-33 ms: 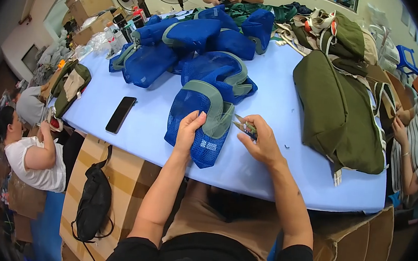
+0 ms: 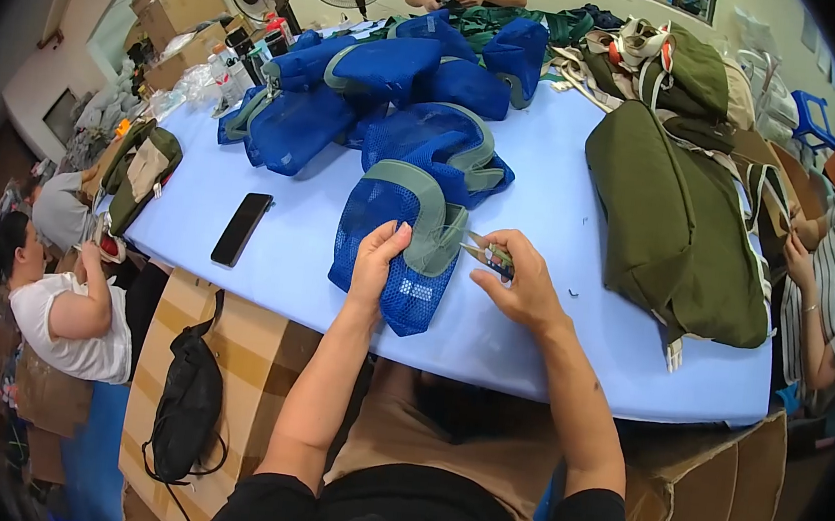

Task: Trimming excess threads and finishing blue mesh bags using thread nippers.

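So the left hand (image 2: 375,261) has the blue mesh bag with the wide grey-green fabric trim (image 2: 414,295) pinched between thumb and fingers, right around where the trim meets the mesh. That bag sits near the front edge of the light-blue covered table (image 2: 510,345), pretty much straight in front of the person, with the trim curving over its upper part and another blue bag with the same trim (image 2: 419,135) just behind it.

The right hand (image 2: 526,281) is curled around a small pair of metal snips with pointed blades (image 2: 495,259), fingers closed on the handle end. The blades are spread apart and aim left at the trim's edge. Tips are super close to it, but I can't tell if they're actually touching.

Behind all that there's a messy heap of more blue bags (image 2: 386,69). A black smartphone (image 2: 240,230) lies on the table to the left, well apart from both hands. Over on the right is a big olive-green fabric bag (image 2: 642,222), lying on its side or slumped, hard to say which. Lower left, a floppy black pouch with a strap (image 2: 191,399) rests on a brown taped cardboard box (image 2: 263,346).
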Demonstrator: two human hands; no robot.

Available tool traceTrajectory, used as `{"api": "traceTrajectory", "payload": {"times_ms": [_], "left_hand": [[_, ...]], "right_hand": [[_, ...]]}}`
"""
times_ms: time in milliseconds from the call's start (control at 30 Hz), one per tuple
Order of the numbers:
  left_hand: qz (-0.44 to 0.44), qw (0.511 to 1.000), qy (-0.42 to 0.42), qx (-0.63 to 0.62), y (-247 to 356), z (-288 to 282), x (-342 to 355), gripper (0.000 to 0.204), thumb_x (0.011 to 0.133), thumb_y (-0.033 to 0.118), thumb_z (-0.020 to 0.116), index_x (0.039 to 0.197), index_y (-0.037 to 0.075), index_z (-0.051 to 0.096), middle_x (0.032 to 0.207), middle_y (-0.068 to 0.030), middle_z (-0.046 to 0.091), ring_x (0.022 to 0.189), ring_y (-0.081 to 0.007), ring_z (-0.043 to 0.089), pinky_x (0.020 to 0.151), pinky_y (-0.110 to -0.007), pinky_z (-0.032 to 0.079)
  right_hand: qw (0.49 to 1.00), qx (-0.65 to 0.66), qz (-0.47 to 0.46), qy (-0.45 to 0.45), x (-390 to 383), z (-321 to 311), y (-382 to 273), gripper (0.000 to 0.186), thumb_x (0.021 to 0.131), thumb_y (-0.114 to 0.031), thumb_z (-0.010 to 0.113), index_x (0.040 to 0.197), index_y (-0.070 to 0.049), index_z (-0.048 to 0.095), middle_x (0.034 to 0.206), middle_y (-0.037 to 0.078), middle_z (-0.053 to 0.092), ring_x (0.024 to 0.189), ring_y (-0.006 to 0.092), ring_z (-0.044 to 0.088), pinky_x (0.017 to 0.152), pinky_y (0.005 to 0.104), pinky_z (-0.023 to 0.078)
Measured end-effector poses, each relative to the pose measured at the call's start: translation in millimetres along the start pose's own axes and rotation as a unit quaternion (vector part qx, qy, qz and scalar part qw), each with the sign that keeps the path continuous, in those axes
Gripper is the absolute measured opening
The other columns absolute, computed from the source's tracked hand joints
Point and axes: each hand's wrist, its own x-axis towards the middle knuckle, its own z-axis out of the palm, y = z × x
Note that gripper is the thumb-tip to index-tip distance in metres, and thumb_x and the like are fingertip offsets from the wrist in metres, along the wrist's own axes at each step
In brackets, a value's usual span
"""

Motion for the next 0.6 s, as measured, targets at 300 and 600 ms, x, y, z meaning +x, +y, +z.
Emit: {"api": "traceTrajectory", "payload": {"times_ms": [300, 600], "left_hand": [[0.044, 0.987, -0.002, 0.155, -29, 11, 2, 0.011, 0.083, 0.016, 0.056, 0.078, 0.006, 0.056, 0.075, 0.0042, 0.052, 0.071, -0.0057, 0.045, 0.065, -0.020, 0.035], [0.021, 0.998, -0.018, 0.062, -37, 18, -1, 0.017, 0.089, 0.017, 0.047, 0.092, 0.002, 0.055, 0.085, -0.0060, 0.058, 0.074, -0.0123, 0.056, 0.065, -0.023, 0.046]], "right_hand": [[0.994, 0.098, 0.002, 0.044, -2, 17, 21, 0.039, 0.068, -0.016, 0.074, 0.098, -0.002, 0.054, 0.091, 0.007, 0.058, 0.083, 0.0168, 0.057, 0.074, 0.0297, 0.047], [0.991, 0.030, -0.034, 0.122, -3, 21, 21, 0.023, 0.064, -0.016, 0.072, 0.074, -0.004, 0.055, 0.074, 0.010, 0.053, 0.068, 0.0284, 0.054, 0.059, 0.0351, 0.042]]}}
